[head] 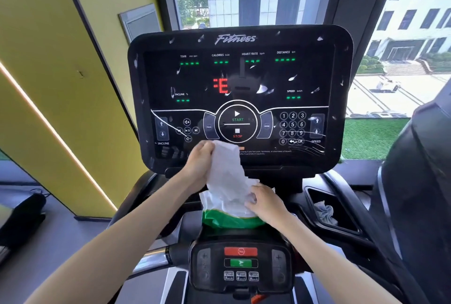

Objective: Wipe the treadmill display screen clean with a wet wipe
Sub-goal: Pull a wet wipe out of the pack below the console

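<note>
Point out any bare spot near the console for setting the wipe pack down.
Little room: the right side tray holds a crumpled cloth, bare only at its far end. The ledge under the display screen is crowded by the wipe pack and both hands.

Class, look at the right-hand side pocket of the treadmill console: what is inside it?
A crumpled grey cloth lies in the side pocket. Whatever is beneath the cloth, and the pocket's near corner, cannot be seen.

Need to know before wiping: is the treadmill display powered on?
On: the display shows lit green dashes and a red figure.
</note>
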Motion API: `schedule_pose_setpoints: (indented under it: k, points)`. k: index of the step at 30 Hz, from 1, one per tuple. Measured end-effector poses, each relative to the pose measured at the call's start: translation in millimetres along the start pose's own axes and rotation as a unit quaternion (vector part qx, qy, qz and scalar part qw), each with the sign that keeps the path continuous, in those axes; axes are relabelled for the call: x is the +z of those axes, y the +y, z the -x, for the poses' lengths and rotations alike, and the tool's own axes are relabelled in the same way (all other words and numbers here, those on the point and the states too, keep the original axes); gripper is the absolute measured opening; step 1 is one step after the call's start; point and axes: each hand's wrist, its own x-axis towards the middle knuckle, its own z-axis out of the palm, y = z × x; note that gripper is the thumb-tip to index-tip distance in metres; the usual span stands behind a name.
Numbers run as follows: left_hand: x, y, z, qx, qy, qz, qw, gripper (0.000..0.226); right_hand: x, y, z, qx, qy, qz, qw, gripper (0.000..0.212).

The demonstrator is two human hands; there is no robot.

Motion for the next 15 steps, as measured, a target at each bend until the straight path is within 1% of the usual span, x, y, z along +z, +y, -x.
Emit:
schedule_pose_setpoints:
  k: [1,2,3,4,5,7,8,9,10,12,13,14,15]
  points:
    - [-2,7,-2,0.026,0.002,-0.051,0.998,0.013,1,0,0,0.002,-0.003,0.001,1.0,0.002]
    - [-5,10,-5,0.067,-0.007,-0.141,0.988,0.012,2,0,0,0.007,0.006,-0.004,1.0,0.009]
    - [-7,12,-8,0.108,-0.028,-0.235,0.966,0.013,3,-1,1,0.013,0.022,-0.007,1.0,0.011]
    - [-8,11,-10,0.137,-0.054,-0.308,0.94,0.014,1,-3,4,0.017,0.06,0.0,0.998,0.012]
    - [-10,7,-13,0.15,-0.083,-0.365,0.915,0.016,-1,-6,8,0.018,0.117,0.01,0.993,0.014]
    - [-12,-2,-15,0.161,-0.134,-0.438,0.874,0.018,-6,-10,16,-0.008,0.247,0.018,0.969,0.011]
    - [-13,-7,-14,0.169,-0.155,-0.465,0.855,0.019,-7,-10,19,-0.035,0.285,0.018,0.958,0.008]
    - [-12,-10,-12,0.175,-0.173,-0.487,0.838,0.019,-8,-10,21,-0.065,0.304,0.024,0.95,0.006]
    - [-11,-13,-11,0.181,-0.19,-0.507,0.821,0.019,-8,-8,21,-0.091,0.301,0.034,0.949,0.005]
    - [-8,-17,-9,0.186,-0.213,-0.545,0.79,0.019,-8,-6,21,-0.116,0.262,0.05,0.957,0.009]
    - [-6,-19,-9,0.187,-0.215,-0.554,0.782,0.019,-8,-5,21,-0.122,0.247,0.048,0.96,0.012]
    - [-6,-21,-10,0.191,-0.206,-0.552,0.785,0.019,-7,-5,21,-0.123,0.239,0.039,0.962,0.015]
    - [-6,-21,-11,0.198,-0.186,-0.539,0.797,0.019,-6,-5,20,-0.115,0.227,0.027,0.967,0.018]
